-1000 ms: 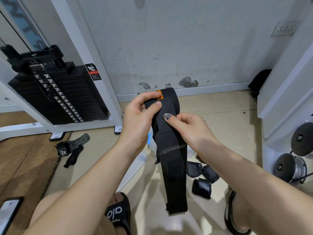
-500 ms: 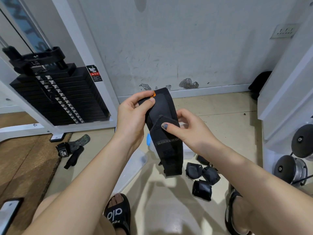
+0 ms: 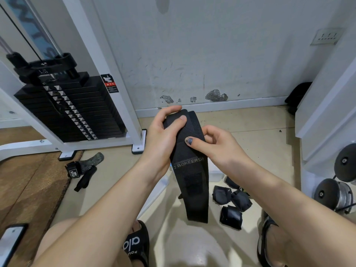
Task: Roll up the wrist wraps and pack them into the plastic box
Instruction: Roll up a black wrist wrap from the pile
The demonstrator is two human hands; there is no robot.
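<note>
Head view is showing both hands holding one black wrist wrap [image 3: 189, 170] up at chest height, above the floor [image 3: 250, 135]. The left hand [image 3: 163, 139] is gripping the folded top end, thumb pressing on the front face and fingers curled behind, which probably keeps the first turns of the roll from springing open. The right hand [image 3: 217, 149] is pinching the strap just below, thumb flat on the fabric, likely feeding and tensioning the next turn. The free tail is hanging straight down, so gravity is keeping it untwisted. The plastic box [image 3: 214, 172] is sitting on the floor directly behind the hanging strap, mostly hidden, within easy reach. Rolled wraps [image 3: 231, 205] are lying beside it on the floor, not in it. Rolling appears to be at an early stage.
</note>
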